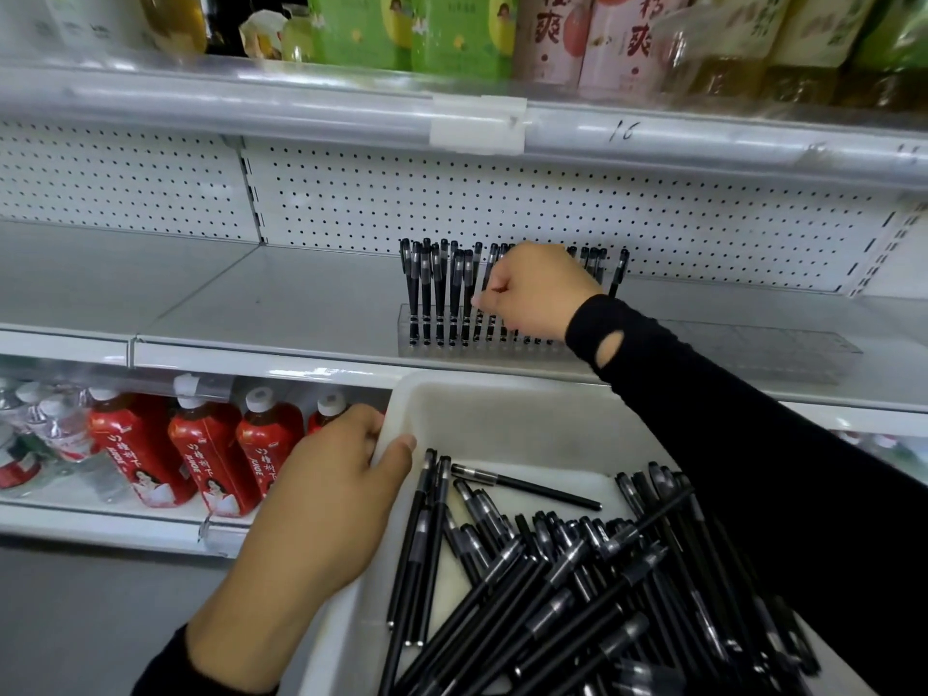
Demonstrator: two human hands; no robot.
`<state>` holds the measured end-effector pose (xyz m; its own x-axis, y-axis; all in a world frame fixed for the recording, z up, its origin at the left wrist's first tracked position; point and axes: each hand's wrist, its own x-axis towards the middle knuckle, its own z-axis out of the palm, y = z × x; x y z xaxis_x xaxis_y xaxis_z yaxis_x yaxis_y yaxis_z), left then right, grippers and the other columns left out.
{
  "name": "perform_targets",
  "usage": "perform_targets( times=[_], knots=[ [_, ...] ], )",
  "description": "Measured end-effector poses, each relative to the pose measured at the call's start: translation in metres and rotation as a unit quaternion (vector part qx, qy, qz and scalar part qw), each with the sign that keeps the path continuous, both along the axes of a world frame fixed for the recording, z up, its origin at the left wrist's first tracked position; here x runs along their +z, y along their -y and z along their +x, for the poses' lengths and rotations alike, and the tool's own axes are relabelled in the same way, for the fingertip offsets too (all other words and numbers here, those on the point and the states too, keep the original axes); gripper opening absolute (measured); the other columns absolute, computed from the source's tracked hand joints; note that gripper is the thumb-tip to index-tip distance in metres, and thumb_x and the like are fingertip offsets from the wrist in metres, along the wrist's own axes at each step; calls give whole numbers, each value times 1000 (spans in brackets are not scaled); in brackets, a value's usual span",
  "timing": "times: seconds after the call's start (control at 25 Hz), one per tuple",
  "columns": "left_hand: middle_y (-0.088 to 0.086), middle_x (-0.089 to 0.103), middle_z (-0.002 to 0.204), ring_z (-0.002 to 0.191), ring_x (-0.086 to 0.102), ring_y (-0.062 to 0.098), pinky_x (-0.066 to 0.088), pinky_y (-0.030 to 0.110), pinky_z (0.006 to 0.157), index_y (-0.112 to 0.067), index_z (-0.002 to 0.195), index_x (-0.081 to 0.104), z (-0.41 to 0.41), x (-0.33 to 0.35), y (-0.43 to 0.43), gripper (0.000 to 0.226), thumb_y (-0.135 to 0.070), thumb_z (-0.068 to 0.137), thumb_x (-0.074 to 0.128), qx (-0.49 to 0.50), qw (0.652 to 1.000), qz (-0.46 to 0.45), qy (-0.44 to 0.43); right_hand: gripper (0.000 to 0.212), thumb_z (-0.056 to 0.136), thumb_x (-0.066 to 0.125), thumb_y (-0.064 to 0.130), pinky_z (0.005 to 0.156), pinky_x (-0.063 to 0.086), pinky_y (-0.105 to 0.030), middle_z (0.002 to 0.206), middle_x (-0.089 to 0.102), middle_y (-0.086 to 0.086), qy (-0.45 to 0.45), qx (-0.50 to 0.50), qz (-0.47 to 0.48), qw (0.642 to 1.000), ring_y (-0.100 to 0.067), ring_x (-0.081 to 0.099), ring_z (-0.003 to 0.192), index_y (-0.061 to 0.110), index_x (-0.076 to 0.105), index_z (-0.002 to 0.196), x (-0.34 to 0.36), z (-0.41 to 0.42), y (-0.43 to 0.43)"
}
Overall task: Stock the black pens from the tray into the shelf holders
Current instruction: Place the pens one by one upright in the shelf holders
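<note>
Lower left, red bottles (211, 459) stand on the shelf below; not part of the task.

The left hand (331, 494) grips the left rim of the white tray (502, 409), thumb inside the wall and fingers outside, holding it level just under the shelf (251, 313) edge. The tray carries a deep, crossed heap of loose pens (577, 585), so by judgement most of the stock is not yet placed.

On the shelf, a clear holder (417, 324) has its left portion filled with standing pens (437, 288), upright and capped end up.

The right hand (532, 293) is at the holder, fingers curled tight, pinching a slanted pen (484, 281) beside the filled rows. More pens stand behind the hand, one leaning just beyond it. Further right, a second holder (753, 349) shows no pen that I can see.

Step in hand: seating this pen. Recommended:
- bring the barrel upright over the next free hole before pushing;
- press straight down;
- avoid knocking the neighbours;
- keep the tray steady and close.
</note>
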<state>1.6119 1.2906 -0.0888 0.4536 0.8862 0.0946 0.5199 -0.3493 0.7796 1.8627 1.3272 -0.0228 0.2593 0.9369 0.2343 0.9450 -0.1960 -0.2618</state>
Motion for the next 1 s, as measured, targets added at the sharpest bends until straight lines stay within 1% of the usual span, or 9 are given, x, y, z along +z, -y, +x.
perform_targets(
  times=[0.08,0.2,0.32,0.44,0.52,0.6,0.68,0.8,1.0],
  knots=[
    [-5,69,71,65,64,6,51,33,61,-30,90,60,1,1,1,14,-41,96,53,-2,1000,-2,-2,37,94,65,36,57,53,-23,65,70,-9,-57,90,-47,993,-13,62,51,6,72,75,19,-17,31],
    [-4,68,69,64,63,6,50,34,61,-29,89,60,1,2,2,15,-40,96,53,0,1000,8,-8,26,94,67,31,52,52,-20,65,72,-3,-150,178,-221,947,-11,65,52,9,74,82,32,-34,61],
    [-3,68,72,68,64,10,53,39,67,-28,90,60,1,3,2,16,-40,96,53,1,1000,9,-5,22,95,67,26,54,53,-19,65,73,-2,-19,179,-347,920,-7,66,51,8,74,84,4,-51,70],
    [-3,69,73,68,64,10,54,38,66,-28,90,60,-1,3,2,15,-39,97,53,1,1000,11,-6,33,92,68,17,59,54,-25,51,60,-1,193,159,-335,908,-14,59,48,9,59,61,-30,-66,72],
    [-3,69,72,66,65,10,53,38,65,-27,90,60,-1,2,2,15,-39,97,53,-2,1000,14,-7,39,91,68,12,58,50,-28,55,50,0,250,151,-319,902,-17,52,52,12,47,58,-42,-68,72],
    [-2,69,71,66,64,10,53,38,64,-28,89,59,-2,3,2,15,-39,97,53,-2,1000,13,-9,36,90,66,10,48,42,-25,57,49,0,268,156,-329,892,-16,50,52,12,47,60,-44,-69,71],
    [-2,69,72,67,65,10,53,38,64,-28,90,60,-2,3,2,15,-40,97,53,-1,1000,8,-11,31,90,66,17,47,43,-23,53,58,2,223,152,-364,891,-13,55,49,12,55,61,-36,-66,71],
    [-2,68,71,66,65,10,53,38,64,-29,90,60,-2,2,1,15,-41,96,53,-2,1000,5,-8,19,94,65,26,56,56,-25,65,72,-2,42,155,-369,915,-10,67,53,11,67,83,0,-58,75],
    [-3,70,75,69,66,10,55,39,67,-28,94,60,-1,3,1,15,-41,97,52,-2,1000,-2,-10,10,97,61,16,59,59,-24,78,74,-9,-194,149,-100,964,-15,71,62,10,63,90,54,-24,62]
  ],
)
